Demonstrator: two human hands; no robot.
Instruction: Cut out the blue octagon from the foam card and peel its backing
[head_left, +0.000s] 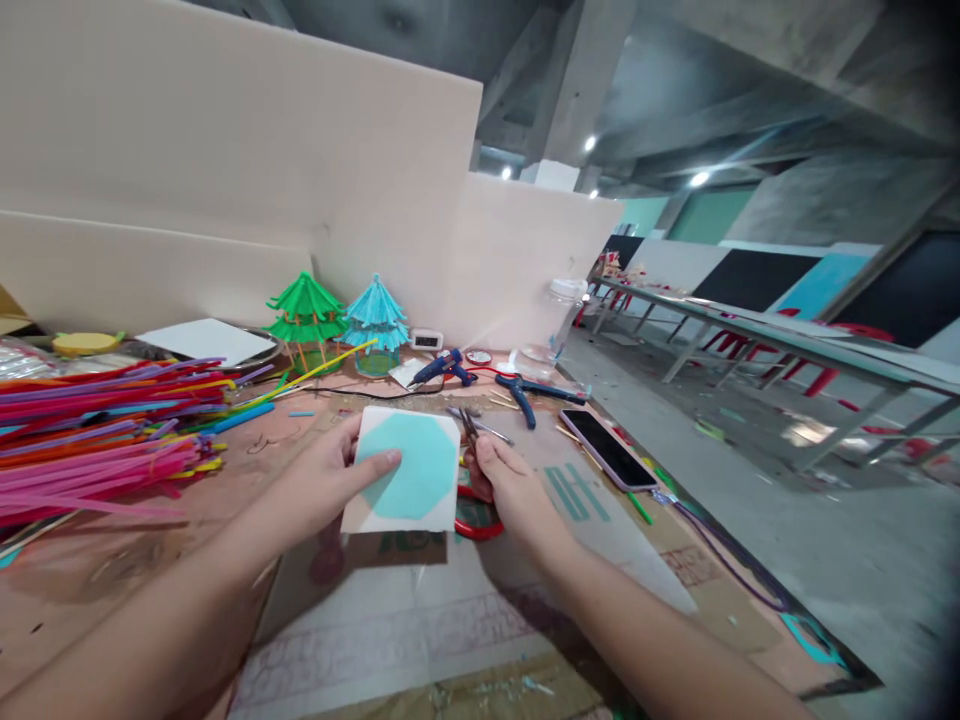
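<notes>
My left hand point(345, 465) pinches a white square card point(444, 518) by its left edge, thumb on top. A turquoise octagon point(420, 465) covers most of the card's face. Just right of the card, my right hand point(510, 482) is closed around a pair of scissors point(480, 530). Their dark blades point up and away past my thumb, while the red handles hang below my fingers. The card is raised above the table and casts a shadow on the sheet point(360, 620) beneath it. My right fingers partly hide the scissors.
Bundled coloured pipe cleaners point(112, 430) lie at left. Behind stand a green pavilion model point(304, 315) and a blue one point(376, 320). A glue gun point(442, 368), pliers point(525, 392), a phone point(607, 447) and a clear jar point(562, 315) line the back and right.
</notes>
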